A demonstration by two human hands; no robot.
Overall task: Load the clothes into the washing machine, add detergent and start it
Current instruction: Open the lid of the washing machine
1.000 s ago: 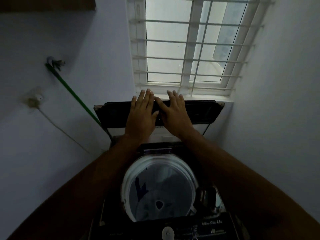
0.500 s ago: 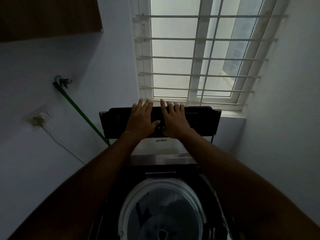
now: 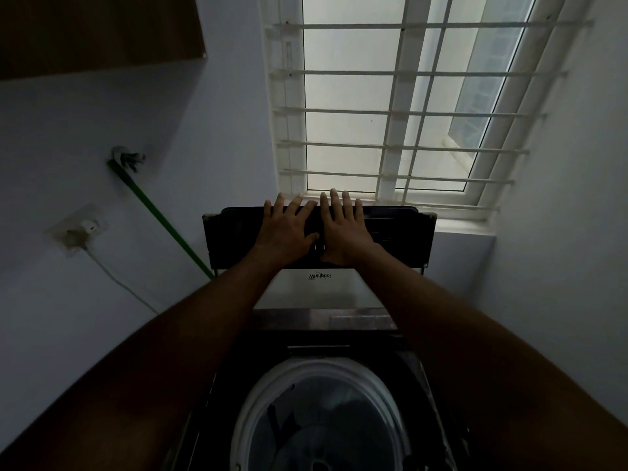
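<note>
Washing machine, dark top-loader with round white-rimmed tub [image 3: 319, 416], sits directly below the barred window [image 3: 390, 107]. Its folded dark lid [image 3: 401, 232] stands raised against the window sill. Left hand [image 3: 285, 229] and right hand [image 3: 343, 229] lie flat on it, fingers straight. Lid judged rigid, hinged, moderately light; best held at its upper edge.

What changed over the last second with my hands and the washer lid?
The lid was pushed further up and back toward the window, and the left hand and right hand drew closer together. Both hands stayed flat on it, gripping nothing. The drum stayed open.
</note>
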